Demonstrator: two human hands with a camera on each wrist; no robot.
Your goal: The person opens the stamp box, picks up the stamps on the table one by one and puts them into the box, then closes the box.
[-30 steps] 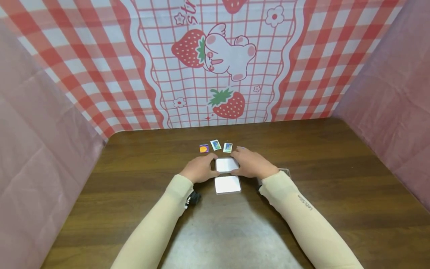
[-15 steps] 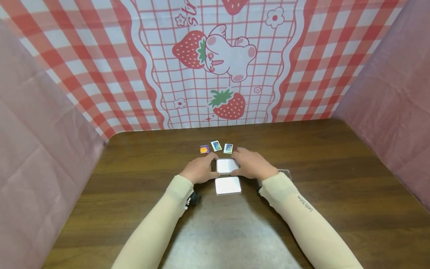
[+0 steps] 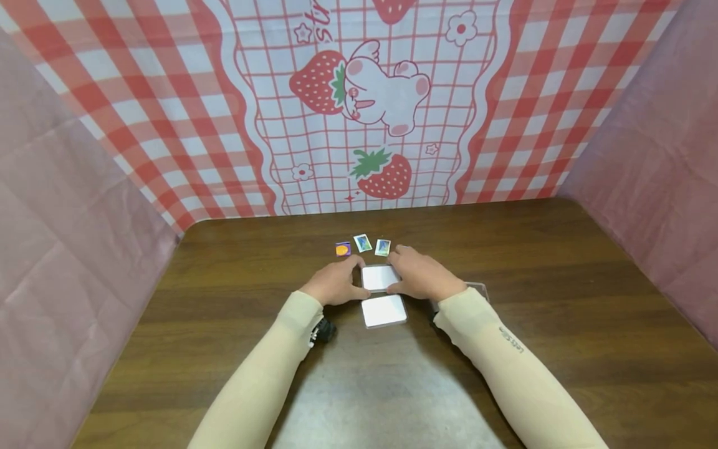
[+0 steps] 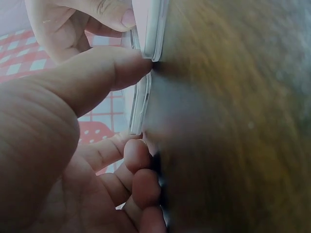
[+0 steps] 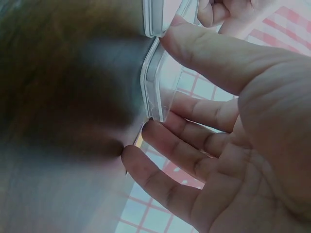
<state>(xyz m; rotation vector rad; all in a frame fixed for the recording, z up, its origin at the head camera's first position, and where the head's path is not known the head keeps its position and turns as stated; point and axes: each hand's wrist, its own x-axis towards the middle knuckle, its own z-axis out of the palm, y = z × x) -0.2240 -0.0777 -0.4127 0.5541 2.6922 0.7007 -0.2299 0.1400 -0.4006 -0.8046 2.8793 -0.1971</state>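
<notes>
Two flat clear-edged plastic cases with white tops lie one behind the other on the table, the far case (image 3: 379,278) and the near case (image 3: 384,311). My left hand (image 3: 335,282) grips the far case at its left end, thumb at the near edge and fingers around the far corner. At the opposite end, my right hand (image 3: 422,274) grips the same case, thumb near and fingertips beyond. In the left wrist view, the left thumb (image 4: 124,68) sits where the two cases meet. The right thumb (image 5: 194,46) is at the matching corner in the right wrist view.
Behind the far case lie three small printed cards: an orange-and-purple card (image 3: 343,249), a middle card (image 3: 363,242) and a right card (image 3: 382,247). A transparent box (image 3: 478,288) is partly hidden by the right forearm. A checked strawberry cloth (image 3: 359,112) hangs behind the wooden table (image 3: 235,262).
The near case has turned slightly and shifted a little to the right. Both hands keep nearly the same position around the far case.
</notes>
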